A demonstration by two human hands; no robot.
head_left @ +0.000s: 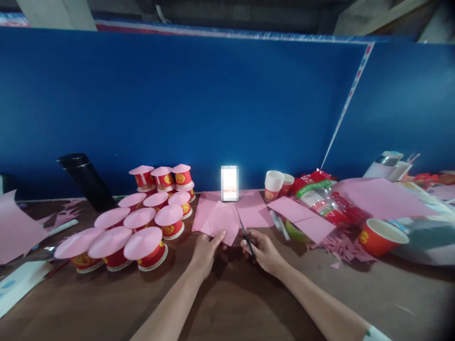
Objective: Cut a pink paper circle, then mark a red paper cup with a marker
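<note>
My left hand (209, 248) pinches the lower edge of a pink paper piece (223, 220), thumb on top. A faint round outline is drawn on that paper. Dark-handled scissors (249, 241) are in my right hand (262, 251), their blades pointing up and away beside the paper's right edge. Whether the blades touch the paper I cannot tell. Beneath and behind it, more pink paper sheets (254, 208) lie flat on the table. To the left stand several red paper cups turned upside down, each topped with a pink paper cone (144, 242).
A black bottle (87, 182) leans at the back left. On the right are stacked cups (274, 182), a red cup package (316, 196), pink scraps (350, 246) and a red cup (380, 239). A blue partition (213, 104) rises behind the table; a bright pixelated rectangle (230, 182) stands before it.
</note>
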